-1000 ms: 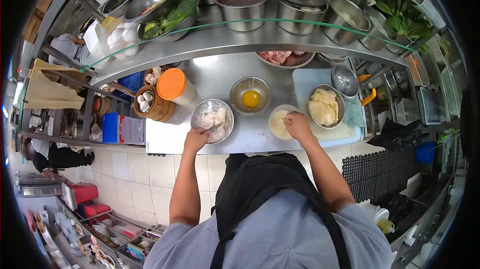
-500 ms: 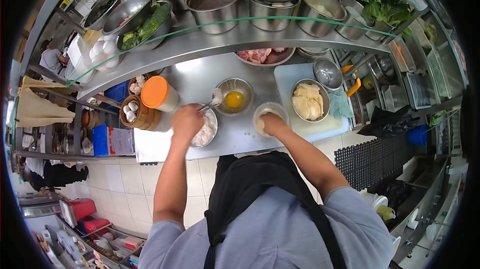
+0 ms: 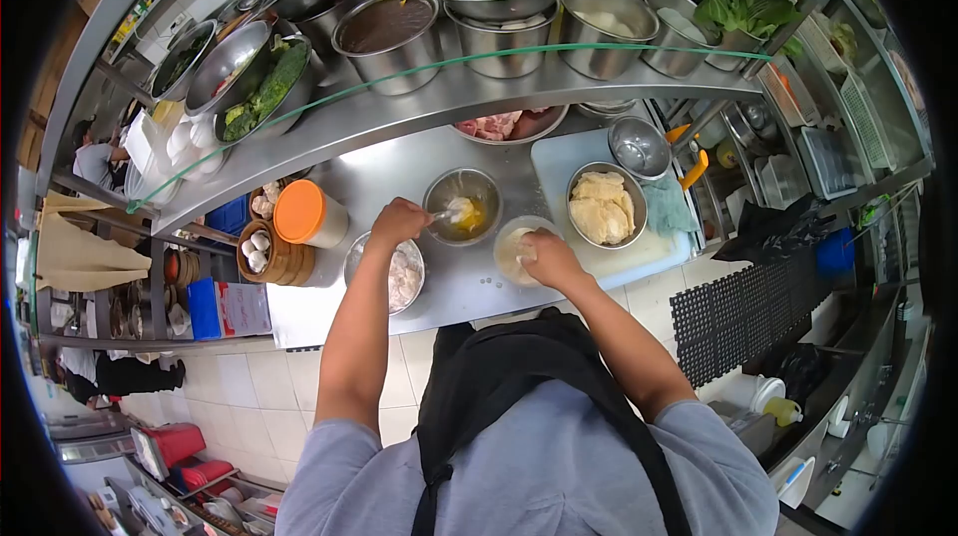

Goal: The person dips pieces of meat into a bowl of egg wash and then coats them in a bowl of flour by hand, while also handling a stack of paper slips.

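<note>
My left hand (image 3: 401, 222) is closed on the handle of a metal utensil. The utensil's end, with a whitish piece (image 3: 462, 211), is in a steel bowl (image 3: 435, 189) that holds yellow egg. Below that hand stands a bowl of pale, wet pieces (image 3: 404, 281). My right hand (image 3: 547, 259) has its fingers bent together in a pale round container (image 3: 507, 267) of light-coloured contents; anything between the fingertips is too small to make out. Right of it, a steel bowl of yellowish pieces (image 3: 602, 208) rests on a white cutting board (image 3: 549, 162).
An orange-lidded tub (image 3: 299, 213) and a bamboo steamer (image 3: 289, 264) stand at the left. A steel shelf (image 3: 449, 87) with pots and greens crosses the far side. A bowl of raw meat (image 3: 504, 125) lies beneath it, and an empty bowl (image 3: 640, 149) is at the right.
My left hand has moved right and up, away from the bowl of pale pieces, bringing the utensil's end into the egg. My right hand has lifted slightly in the pale container. The view has shifted.
</note>
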The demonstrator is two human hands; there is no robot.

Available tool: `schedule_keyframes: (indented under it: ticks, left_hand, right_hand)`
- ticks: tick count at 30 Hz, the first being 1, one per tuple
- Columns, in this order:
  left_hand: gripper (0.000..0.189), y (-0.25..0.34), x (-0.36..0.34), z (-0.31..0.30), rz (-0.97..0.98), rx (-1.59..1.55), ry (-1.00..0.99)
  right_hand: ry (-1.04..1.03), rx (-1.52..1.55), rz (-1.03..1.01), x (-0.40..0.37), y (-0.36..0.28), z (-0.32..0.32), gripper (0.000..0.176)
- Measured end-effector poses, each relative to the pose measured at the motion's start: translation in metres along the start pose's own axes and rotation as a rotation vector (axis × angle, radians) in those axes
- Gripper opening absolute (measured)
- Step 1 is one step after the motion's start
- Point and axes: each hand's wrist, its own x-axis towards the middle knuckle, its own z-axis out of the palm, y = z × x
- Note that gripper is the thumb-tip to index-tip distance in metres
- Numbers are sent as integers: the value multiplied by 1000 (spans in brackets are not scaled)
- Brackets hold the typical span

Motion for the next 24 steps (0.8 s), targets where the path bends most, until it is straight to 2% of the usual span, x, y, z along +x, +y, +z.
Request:
schedule_keyframes:
  ticks: [1, 2, 4, 7, 13, 17, 19, 21, 24]
  left_hand:
    - [39, -2, 7, 1, -96, 77, -92]
    - [39, -5, 10, 7, -93, 78, -88]
    - [41, 8, 2, 14, -83, 242, 135]
    - [42, 36, -13, 1, -36, 349, 43]
    - [36, 53, -19, -9, 10, 491, 79]
    - [36, 62, -38, -34, -35, 439, 127]
    - [34, 51, -21, -19, 38, 360, 183]
    - [34, 34, 6, 23, 71, 365, 185]
    - [33, 34, 8, 35, 89, 333, 201]
  right_hand:
    - [-11, -11, -5, 0, 1, 0, 35]
    - [-21, -24, -11, 2, 2, -2, 36]
    - [-25, -25, -12, 2, 1, -5, 36]
    - [-34, -25, -25, 1, 5, -1, 36]
    - [-37, 5, -76, 4, 9, 5, 34]
    - [-32, 40, -65, 4, 12, 7, 34]
    - [-37, 37, -62, 6, 10, 8, 33]
    - [-38, 32, -60, 8, 8, 10, 33]
    - [-34, 59, -72, 13, 9, 12, 32]
